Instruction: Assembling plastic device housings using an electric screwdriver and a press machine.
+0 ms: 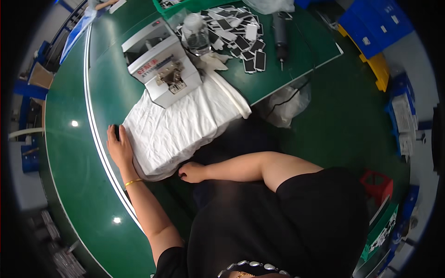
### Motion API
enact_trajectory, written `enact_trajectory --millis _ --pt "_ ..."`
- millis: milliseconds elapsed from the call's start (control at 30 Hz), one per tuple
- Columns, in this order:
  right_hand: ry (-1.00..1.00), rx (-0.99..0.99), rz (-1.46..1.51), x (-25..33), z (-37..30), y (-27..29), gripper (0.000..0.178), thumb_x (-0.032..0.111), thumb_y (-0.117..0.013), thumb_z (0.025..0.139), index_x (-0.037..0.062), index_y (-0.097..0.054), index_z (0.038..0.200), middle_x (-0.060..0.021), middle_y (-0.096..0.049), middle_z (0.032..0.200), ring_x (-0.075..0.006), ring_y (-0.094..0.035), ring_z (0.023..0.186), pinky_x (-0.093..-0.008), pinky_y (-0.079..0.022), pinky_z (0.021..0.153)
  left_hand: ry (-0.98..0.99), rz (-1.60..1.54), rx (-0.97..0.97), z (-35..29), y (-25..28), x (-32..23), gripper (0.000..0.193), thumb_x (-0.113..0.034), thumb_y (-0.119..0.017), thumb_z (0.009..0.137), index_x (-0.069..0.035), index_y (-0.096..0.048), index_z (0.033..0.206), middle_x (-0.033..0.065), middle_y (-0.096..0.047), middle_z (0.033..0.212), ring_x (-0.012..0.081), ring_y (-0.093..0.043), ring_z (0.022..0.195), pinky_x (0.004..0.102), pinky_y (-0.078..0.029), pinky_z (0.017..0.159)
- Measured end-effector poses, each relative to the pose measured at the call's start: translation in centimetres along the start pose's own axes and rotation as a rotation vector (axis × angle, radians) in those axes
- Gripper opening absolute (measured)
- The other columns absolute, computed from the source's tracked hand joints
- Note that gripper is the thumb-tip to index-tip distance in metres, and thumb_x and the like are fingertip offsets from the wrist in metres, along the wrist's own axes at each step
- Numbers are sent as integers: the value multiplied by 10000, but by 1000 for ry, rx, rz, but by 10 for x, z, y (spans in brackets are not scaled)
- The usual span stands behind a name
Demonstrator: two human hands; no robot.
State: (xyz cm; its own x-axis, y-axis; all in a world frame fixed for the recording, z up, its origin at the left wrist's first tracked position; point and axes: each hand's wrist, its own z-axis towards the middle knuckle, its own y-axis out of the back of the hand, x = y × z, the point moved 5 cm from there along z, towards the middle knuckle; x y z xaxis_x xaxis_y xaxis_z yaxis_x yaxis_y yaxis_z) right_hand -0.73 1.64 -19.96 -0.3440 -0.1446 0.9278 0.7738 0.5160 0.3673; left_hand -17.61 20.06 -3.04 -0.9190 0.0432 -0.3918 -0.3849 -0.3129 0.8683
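My left hand (119, 147) rests by the left edge of a white cloth (171, 129) spread at the table's front. Its thumb and fingers are apart, with a small dark patch between them; thing or shadow, I cannot tell which. My right hand (193, 172) is curled closed just off the cloth's near edge, above dark fabric. What it holds, if anything, is hidden. Beyond the cloth stands a white and grey benchtop machine (160, 65) with a metal mechanism on its front. A clear plastic bottle (196, 34) stands to its right.
Many small flat black-and-white pieces (238, 34) lie heaped on the green table (69, 153). A dark electric screwdriver (280, 37) lies right of them. A clear plastic bag (289, 104) hangs below the right edge. Blue bins (375, 28) stand far right, a red container (376, 183) lower right.
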Motion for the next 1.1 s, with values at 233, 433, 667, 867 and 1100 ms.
enact_trajectory --millis 233,433,667,867,1100 --pt "-26 -8 3 0 -9 -1 256 211 -652 837 36 -717 1012 -184 -711 979 -364 -680 944 -451 -532 851 -38 71 21 -2 -3 6 578 -464 -504 1016 -8 -558 1367 173 -530 1455 335 -438 1393 412 -311 1155" --pt "-18 -73 11 1 -12 -1 239 200 -676 814 38 -730 981 -186 -719 959 -363 -688 939 -452 -536 846 -97 141 30 0 -4 6 607 -482 -510 1010 -6 -547 1385 189 -547 1432 350 -475 1360 391 -329 1147" --pt "-22 -49 39 4 -13 4 240 188 -674 840 35 -724 1017 -173 -722 1020 -349 -683 987 -434 -534 880 40 -347 53 0 9 23 588 -390 -594 1000 39 -530 1397 160 -589 1392 244 -545 1281 327 -401 1081" --pt "-15 -71 32 -7 -12 8 240 192 -666 839 35 -724 1011 -162 -726 1012 -341 -688 965 -433 -535 857 217 -684 -88 -29 49 -23 436 -228 -559 1032 72 -557 1347 155 -625 1320 207 -578 1230 307 -430 1062" --pt "58 42 43 15 -6 -5 264 227 -654 819 33 -734 980 -191 -719 978 -367 -685 937 -451 -542 835 271 -587 -351 -172 108 25 274 -157 -574 1026 53 -663 1178 128 -705 1117 168 -648 1030 294 -504 919"
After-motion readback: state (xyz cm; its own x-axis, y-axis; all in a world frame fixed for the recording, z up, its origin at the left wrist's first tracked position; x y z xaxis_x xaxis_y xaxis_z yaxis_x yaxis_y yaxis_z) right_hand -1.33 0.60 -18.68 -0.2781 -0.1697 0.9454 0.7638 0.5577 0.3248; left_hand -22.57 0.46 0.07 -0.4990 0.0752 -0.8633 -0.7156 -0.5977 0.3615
